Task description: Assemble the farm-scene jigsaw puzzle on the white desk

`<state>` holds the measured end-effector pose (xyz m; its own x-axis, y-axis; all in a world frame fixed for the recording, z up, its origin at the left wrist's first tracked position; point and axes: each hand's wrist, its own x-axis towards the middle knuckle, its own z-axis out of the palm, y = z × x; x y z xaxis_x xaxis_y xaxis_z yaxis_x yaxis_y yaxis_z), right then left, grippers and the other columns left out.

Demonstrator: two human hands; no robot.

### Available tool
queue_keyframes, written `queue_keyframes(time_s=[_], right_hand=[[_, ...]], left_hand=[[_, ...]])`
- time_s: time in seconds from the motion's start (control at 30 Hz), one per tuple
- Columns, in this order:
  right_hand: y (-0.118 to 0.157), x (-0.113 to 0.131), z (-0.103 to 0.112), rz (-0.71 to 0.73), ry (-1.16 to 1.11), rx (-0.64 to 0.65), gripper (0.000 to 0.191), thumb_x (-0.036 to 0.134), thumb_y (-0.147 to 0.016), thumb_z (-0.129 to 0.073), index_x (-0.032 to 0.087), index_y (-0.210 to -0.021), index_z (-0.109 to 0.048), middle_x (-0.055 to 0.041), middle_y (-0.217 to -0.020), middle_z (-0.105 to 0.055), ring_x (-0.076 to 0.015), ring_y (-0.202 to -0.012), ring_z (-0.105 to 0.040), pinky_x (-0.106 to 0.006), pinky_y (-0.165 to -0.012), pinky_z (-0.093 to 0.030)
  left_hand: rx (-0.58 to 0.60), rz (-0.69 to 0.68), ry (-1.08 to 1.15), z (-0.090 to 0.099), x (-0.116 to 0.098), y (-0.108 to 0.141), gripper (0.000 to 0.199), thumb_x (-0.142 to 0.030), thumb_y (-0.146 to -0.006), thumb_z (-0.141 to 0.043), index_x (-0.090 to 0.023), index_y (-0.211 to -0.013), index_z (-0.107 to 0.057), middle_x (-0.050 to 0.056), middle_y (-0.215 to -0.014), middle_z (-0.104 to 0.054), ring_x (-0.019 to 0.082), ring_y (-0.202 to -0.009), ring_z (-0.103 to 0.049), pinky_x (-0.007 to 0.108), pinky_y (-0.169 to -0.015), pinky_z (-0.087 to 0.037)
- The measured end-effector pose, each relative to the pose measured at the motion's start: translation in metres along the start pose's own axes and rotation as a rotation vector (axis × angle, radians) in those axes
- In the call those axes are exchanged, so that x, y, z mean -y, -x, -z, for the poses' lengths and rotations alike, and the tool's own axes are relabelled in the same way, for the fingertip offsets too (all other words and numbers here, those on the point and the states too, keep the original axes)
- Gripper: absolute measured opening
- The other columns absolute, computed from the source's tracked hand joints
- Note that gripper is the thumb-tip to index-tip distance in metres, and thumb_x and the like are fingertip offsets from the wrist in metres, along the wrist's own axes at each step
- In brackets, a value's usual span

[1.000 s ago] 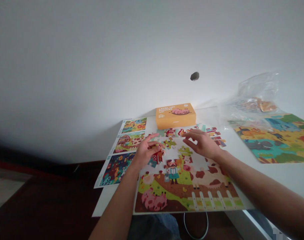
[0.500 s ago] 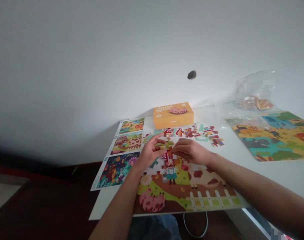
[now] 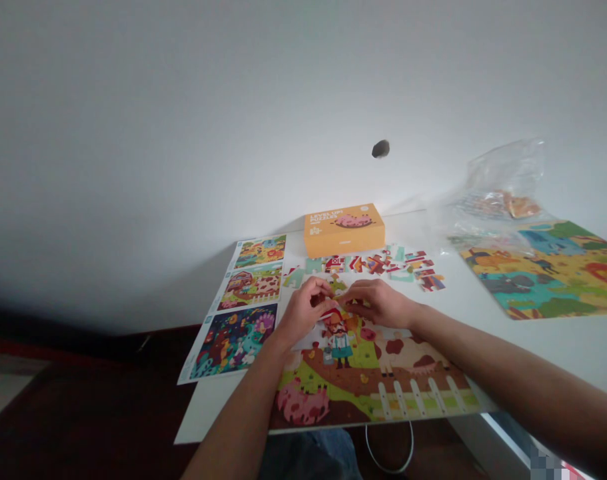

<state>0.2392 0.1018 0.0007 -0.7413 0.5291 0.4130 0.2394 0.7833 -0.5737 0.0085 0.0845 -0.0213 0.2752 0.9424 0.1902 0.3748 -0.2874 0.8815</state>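
The left hand (image 3: pixel 303 313) and the right hand (image 3: pixel 383 303) met over the upper part of the farm puzzle (image 3: pixel 303 403), which lay near the front edge of the white surface (image 3: pixel 206 400). The work in hand looked like fitting or adjusting a piece just above the farmer figure. In each hand the grip was bent and narrow, thumb drawn in toward the fingers; whether either pinched anything could not be told. A red patch (image 3: pixel 332 312) showed beneath the left fingertips, perhaps part of a piece.

From there, the move called for lining up tabs and edges, then pressing flat without lifting the joined pieces around the farmer. Loose pieces (image 3: pixel 334 264), several of them red, lay beyond the hands, in front of the orange box (image 3: pixel 344 233). The picture sheet (image 3: pixel 233 343) lay to the left, its middle picture showing a similar farm scene.

The fingers hid the contact point and much of the upper puzzle, and the right forearm crossed its right side. Glare blurred the clear plastic bag (image 3: pixel 506 167), which partly covered the animal puzzle (image 3: pixel 558 267), itself cut off at the right edge of view.
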Motion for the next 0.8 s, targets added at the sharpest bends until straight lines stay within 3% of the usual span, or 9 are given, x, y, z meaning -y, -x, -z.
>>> queue_keyframes(time_s=[0.07,0.23,0.37,0.8], right_hand=[[0.001,-0.002,-0.001,-0.038,0.002,-0.015,0.018,0.024,-0.092,-0.058,0.017,-0.101,-0.072,-0.0075,-0.087,-0.070,-0.0155,-0.078,-0.063,-0.026,-0.072,-0.047],[0.004,-0.006,-0.003,-0.140,0.046,-0.008,0.027,0.021,-0.089,-0.060,0.018,-0.115,-0.069,-0.0057,-0.087,-0.072,-0.0135,-0.070,-0.062,-0.025,-0.069,-0.045],[0.004,-0.008,-0.003,-0.128,0.100,0.013,0.025,0.022,-0.089,-0.060,0.017,-0.111,-0.071,-0.0085,-0.092,-0.072,-0.0162,-0.078,-0.062,-0.027,-0.072,-0.045],[0.001,-0.003,0.002,0.023,0.206,0.038,0.015,0.016,-0.088,-0.058,0.017,-0.081,-0.072,-0.0067,-0.073,-0.066,-0.0176,-0.075,-0.051,-0.031,-0.077,-0.038]], left_hand=[[0.010,-0.069,-0.137,0.006,-0.001,0.001,0.023,-0.027,-0.081,-0.072,-0.020,-0.100,-0.060,0.003,-0.097,-0.066,0.017,-0.088,-0.061,0.030,-0.081,-0.047],[0.119,-0.225,-0.392,0.024,-0.006,0.003,0.027,-0.030,-0.078,-0.077,-0.022,-0.103,-0.069,0.005,-0.102,-0.068,0.023,-0.104,-0.056,0.037,-0.096,-0.041],[0.158,-0.258,-0.443,0.027,-0.005,0.003,0.028,-0.033,-0.078,-0.077,-0.023,-0.104,-0.072,0.005,-0.101,-0.070,0.023,-0.101,-0.056,0.039,-0.098,-0.040],[0.161,-0.301,-0.541,0.025,0.005,0.005,0.016,-0.036,-0.083,-0.071,-0.031,-0.096,-0.077,0.004,-0.108,-0.064,0.023,-0.109,-0.051,0.042,-0.102,-0.037]])
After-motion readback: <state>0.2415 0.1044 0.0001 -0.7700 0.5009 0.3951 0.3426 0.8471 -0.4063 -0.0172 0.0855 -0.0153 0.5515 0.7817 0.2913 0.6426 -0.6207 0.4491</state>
